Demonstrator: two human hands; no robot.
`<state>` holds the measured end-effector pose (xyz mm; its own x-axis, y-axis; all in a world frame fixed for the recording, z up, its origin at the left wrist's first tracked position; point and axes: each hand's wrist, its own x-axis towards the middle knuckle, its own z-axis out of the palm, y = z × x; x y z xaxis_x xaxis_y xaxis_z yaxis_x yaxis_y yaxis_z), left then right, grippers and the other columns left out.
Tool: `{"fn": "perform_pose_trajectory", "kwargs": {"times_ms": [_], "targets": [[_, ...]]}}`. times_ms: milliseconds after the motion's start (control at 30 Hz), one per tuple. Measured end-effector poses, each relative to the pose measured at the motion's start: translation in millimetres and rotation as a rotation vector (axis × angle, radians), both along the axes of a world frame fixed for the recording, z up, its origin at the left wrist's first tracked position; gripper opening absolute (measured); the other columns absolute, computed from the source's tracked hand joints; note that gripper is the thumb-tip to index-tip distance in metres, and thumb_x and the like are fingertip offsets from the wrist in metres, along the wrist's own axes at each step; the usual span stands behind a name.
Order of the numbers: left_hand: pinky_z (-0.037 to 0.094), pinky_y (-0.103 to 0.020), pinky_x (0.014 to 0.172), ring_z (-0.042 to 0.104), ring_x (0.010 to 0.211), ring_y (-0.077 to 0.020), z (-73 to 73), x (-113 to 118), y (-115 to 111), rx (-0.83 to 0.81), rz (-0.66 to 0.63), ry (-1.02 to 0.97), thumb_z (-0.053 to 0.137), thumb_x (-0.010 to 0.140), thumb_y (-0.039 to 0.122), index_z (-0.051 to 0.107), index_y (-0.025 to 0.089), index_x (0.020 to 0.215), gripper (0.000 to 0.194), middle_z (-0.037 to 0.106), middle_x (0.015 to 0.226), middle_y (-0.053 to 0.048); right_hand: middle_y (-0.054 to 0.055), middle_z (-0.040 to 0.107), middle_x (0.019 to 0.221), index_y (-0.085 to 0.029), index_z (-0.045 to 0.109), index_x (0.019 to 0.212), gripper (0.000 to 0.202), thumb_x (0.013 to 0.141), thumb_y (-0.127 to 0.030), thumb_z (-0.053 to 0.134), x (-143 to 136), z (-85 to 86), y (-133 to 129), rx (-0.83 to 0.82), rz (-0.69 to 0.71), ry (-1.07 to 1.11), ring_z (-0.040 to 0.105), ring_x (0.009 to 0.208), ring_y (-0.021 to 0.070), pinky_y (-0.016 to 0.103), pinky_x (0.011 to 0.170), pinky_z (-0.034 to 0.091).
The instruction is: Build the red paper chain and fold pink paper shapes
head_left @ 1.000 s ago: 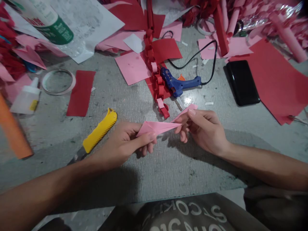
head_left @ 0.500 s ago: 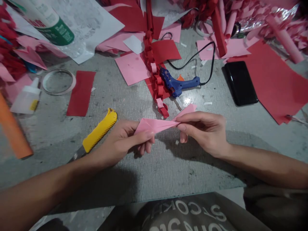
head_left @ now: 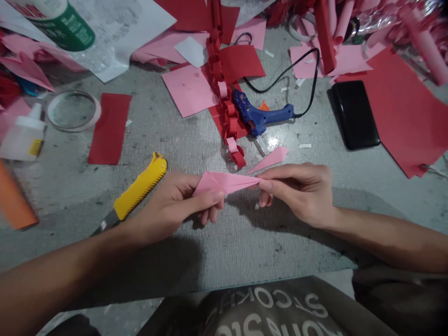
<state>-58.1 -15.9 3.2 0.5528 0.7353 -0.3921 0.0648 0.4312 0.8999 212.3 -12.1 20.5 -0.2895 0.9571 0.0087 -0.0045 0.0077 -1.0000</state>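
A folded pink paper (head_left: pixel 227 182), kite-shaped with a long narrow point, is held between both hands above the table. My left hand (head_left: pixel 185 198) pinches its wide end, thumb on top and fingers beneath. The narrow tip at the right is gripped by my right hand (head_left: pixel 297 191) between thumb and forefinger. Just behind the right fingertips lies another slim folded pink piece (head_left: pixel 269 159). A yellow utility knife (head_left: pixel 140 186), blade out, rests beside my left wrist. Beyond the hands are a blue glue gun (head_left: pixel 261 116) and a red and pink paper chain (head_left: pixel 229 116).
A black phone-like case (head_left: pixel 355 114) lies on red paper (head_left: pixel 409 112) at right. To the left are a tape roll (head_left: pixel 51 114), a red paper strip (head_left: pixel 110 128), a small glue bottle (head_left: pixel 24 137) and an orange bar (head_left: pixel 16 196). A green-and-white can (head_left: pixel 66 28) stands at back left.
Both hands keep their grip on the folded paper, which has barely moved. The view has shifted slightly, so the things on the table appear a little higher.
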Motion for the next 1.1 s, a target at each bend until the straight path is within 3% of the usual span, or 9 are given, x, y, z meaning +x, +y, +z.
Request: {"fn": "perform_pose_trajectory", "kwargs": {"times_ms": [233,633,1100], "targets": [[0.049,-0.018,0.052,0.061,0.055,-0.0090,3.0,1.6,-0.6,0.037,-0.008,0.052,0.072,0.102,0.046,0.077,0.015,0.081,0.038,0.072,0.067,-0.003,0.000,0.079,0.072,-0.024,0.089,0.097,0.010,0.095,-0.017,0.082,-0.2,-0.2,-1.7,0.035,-0.011,0.014,0.073,0.054,0.0137,0.026,0.051,0.064],[0.049,-0.019,0.055,0.062,0.056,-0.0093,5.7,4.1,-2.7,0.165,-0.023,0.176,0.068,0.103,0.043,0.077,0.016,0.076,0.039,0.072,0.065,-0.003,0.001,0.080,0.078,-0.021,0.087,0.101,0.009,0.096,-0.017,0.081,2.5,-6.2,-0.2,0.030,0.086,0.032,0.076,0.060,0.0130,0.022,0.054,0.065],[0.047,-0.019,0.050,0.063,0.053,-0.0108,12.1,11.2,-4.5,0.296,0.021,0.290,0.068,0.097,0.039,0.076,0.017,0.071,0.034,0.071,0.061,-0.001,0.003,0.084,0.085,-0.020,0.087,0.099,0.010,0.098,-0.015,0.078,4.2,-6.3,-1.2,0.041,0.101,0.005,0.075,0.059,0.0118,0.021,0.056,0.066]]}}
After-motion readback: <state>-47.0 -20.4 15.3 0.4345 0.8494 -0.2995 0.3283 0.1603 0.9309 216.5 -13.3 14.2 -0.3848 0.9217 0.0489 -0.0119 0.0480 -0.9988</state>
